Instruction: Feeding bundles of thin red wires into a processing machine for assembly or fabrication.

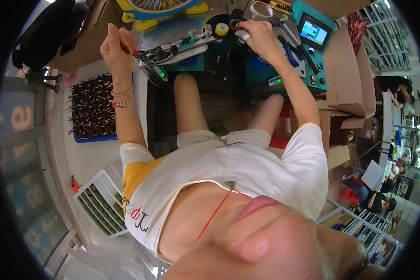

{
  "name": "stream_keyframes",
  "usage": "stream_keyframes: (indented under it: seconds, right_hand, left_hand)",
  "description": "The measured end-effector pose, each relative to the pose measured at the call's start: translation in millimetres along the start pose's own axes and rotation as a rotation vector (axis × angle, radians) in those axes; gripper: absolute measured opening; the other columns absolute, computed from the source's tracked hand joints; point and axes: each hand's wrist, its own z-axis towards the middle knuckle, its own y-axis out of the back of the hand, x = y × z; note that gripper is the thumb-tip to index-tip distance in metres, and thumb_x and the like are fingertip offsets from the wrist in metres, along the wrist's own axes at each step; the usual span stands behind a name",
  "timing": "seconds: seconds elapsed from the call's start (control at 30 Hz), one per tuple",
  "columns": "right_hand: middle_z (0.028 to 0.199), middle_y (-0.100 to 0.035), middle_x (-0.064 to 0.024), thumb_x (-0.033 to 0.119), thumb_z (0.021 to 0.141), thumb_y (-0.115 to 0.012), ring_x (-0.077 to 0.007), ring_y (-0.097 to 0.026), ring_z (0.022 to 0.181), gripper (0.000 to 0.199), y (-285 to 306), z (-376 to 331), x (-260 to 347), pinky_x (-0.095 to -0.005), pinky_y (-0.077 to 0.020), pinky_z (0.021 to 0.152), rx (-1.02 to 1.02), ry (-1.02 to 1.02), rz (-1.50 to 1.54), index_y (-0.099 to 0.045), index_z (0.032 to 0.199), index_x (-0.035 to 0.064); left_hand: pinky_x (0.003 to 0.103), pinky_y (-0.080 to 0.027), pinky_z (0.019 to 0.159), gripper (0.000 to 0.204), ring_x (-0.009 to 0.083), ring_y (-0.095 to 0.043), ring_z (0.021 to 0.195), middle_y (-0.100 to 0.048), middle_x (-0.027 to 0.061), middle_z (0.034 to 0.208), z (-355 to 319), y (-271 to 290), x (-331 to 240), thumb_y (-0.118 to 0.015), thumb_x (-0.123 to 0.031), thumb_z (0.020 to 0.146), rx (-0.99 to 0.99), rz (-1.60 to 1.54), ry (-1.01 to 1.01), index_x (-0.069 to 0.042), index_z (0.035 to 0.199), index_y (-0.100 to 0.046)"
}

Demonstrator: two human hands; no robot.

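Observation:
My left hand (116,49) is closed at the left end of a black metal mechanism (165,53), its fingers around a small red handle (135,52). To the right, my right hand (261,38) pinches at a small copper-coloured wire-wound ring (236,24) on the teal machine (318,79). A white cover (242,35) sits on one of its fingertips. Between the two hands stands a yellow roller with a pale top (222,30). Fine details of the right fingertips' grip are too small to make out.
Left of my forearm, a blue tray (95,138) holds rows of wound coils. A lit screen (313,31) and blue-handled pliers (290,52) are at right. A blue and yellow wheel-like frame (165,10) stands far back. Cardboard boxes (343,74) stand beyond my right arm.

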Motion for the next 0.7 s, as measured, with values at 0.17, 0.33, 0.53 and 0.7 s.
stream_keyframes:
  seconds: [0.17,0.33,0.53,0.7]
  right_hand:
    - [0.101,-0.068,-0.0097,0.003,0.076,-0.066,-0.0301,-0.063,0.101,0.033,-4.8,-0.6,-11.2,-0.0417,-0.0392,0.095,-0.006,0.037,-0.037,-0.070,0.107,0.0110]
    - [0.107,-0.068,-0.0113,0.004,0.080,-0.065,-0.0281,-0.064,0.103,0.034,3.1,9.8,-8.4,-0.0407,-0.0476,0.091,0.043,-0.061,0.187,-0.066,0.114,0.0074]
    - [0.119,-0.061,-0.0156,0.032,0.091,-0.066,-0.0335,-0.060,0.113,0.034,38.7,69.0,-19.0,-0.0396,-0.0483,0.095,0.039,-0.263,0.438,-0.066,0.115,0.0082]
    - [0.144,-0.043,-0.0222,0.041,0.091,-0.065,-0.0369,-0.047,0.131,0.036,-2.9,64.1,-93.7,-0.0471,-0.0370,0.109,-0.065,0.327,0.513,-0.072,0.114,0.0141]
  left_hand:
    - [0.030,-0.032,0.045,0.055,0.0109,-0.040,0.047,-0.041,0.0017,0.050,7.4,-1.9,19.2,-0.049,-0.036,0.104,-0.023,0.302,0.065,-0.008,0.058,-0.046]
    - [0.040,-0.046,0.062,0.021,0.0321,-0.058,0.070,-0.061,0.0105,0.070,-13.8,-75.2,70.7,-0.069,-0.018,0.089,0.023,1.128,-0.613,-0.006,0.073,-0.064]
    - [0.038,-0.051,0.079,0.026,0.0310,-0.064,0.092,-0.065,0.0177,0.100,-114.0,-121.6,82.6,-0.065,-0.012,0.090,0.086,0.751,0.031,0.002,0.111,-0.057]
    - [0.028,-0.051,0.082,0.034,0.0143,-0.063,0.087,-0.064,0.0076,0.098,-130.1,-162.7,62.9,-0.061,-0.013,0.096,0.174,-0.149,0.782,0.003,0.124,-0.051]
